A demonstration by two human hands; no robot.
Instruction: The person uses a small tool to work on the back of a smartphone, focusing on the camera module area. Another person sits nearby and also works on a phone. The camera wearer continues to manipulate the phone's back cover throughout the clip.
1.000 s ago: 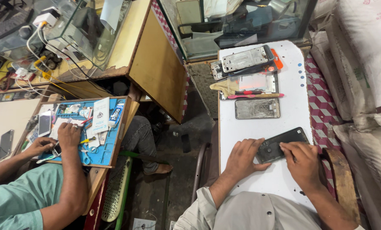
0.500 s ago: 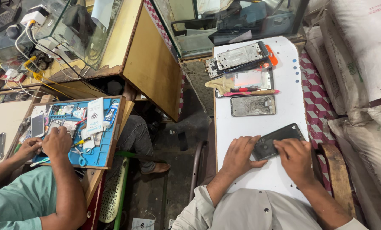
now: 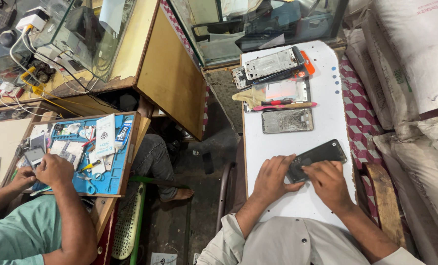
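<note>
A black phone (image 3: 322, 155) lies slanted on the white table (image 3: 326, 98). My left hand (image 3: 273, 179) grips the phone's near left end, thumb against its edge. My right hand (image 3: 329, 184) rests on the same end from the right, fingers bent over the screen; what lies under those fingertips is hidden. Farther up the table sit a cracked phone panel (image 3: 287, 120), a red pen-like tool (image 3: 282, 105) and a stack of opened phone frames (image 3: 273, 64).
A co-worker in a green shirt (image 3: 18, 235) sits at the left, hands (image 3: 52, 169) over a blue work mat (image 3: 84, 152) crowded with small parts. A wooden counter (image 3: 170, 78) and a glass case (image 3: 258, 24) stand beyond. White sacks (image 3: 415, 73) line the right side.
The view has shifted slightly. My hands stay on the black phone, with the right fingers now further over its near end. The co-worker's hands have moved a little left on the blue mat.
</note>
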